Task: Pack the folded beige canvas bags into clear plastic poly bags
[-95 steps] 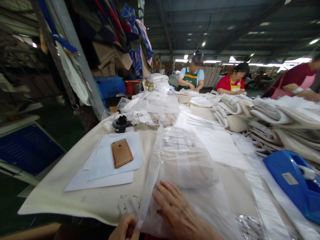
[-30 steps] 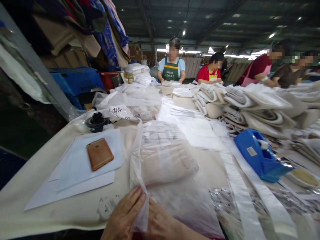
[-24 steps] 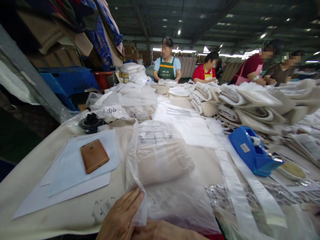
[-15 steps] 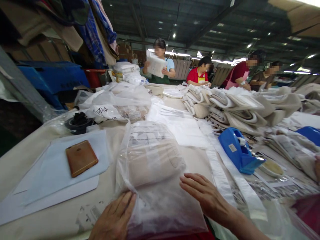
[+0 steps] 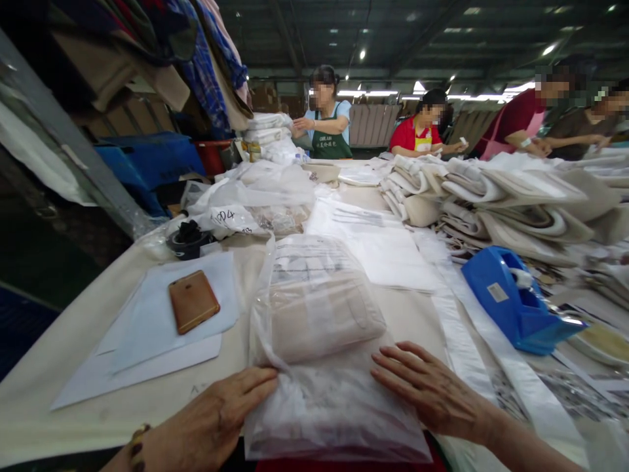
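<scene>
A clear plastic bag (image 5: 324, 367) lies on the table in front of me with a folded beige cloth (image 5: 322, 318) inside its far half. My left hand (image 5: 216, 419) rests flat on the bag's near left edge, fingers stretched out. My right hand (image 5: 432, 393) lies flat on the bag's near right side, fingers spread. Neither hand grips anything. The near part of the bag is flat with no cloth under it.
A brown phone (image 5: 193, 310) lies on white paper sheets (image 5: 147, 341) to the left. A blue tape dispenser (image 5: 521, 305) stands at right, with stacks of folded cloth (image 5: 501, 196) behind. White strips (image 5: 457, 334), more plastic bags (image 5: 255, 196) and several people fill the far side.
My right hand came out from under the bag's near end and now lies flat on its right side. My left hand let go of the pinched edge and flattened on it.
</scene>
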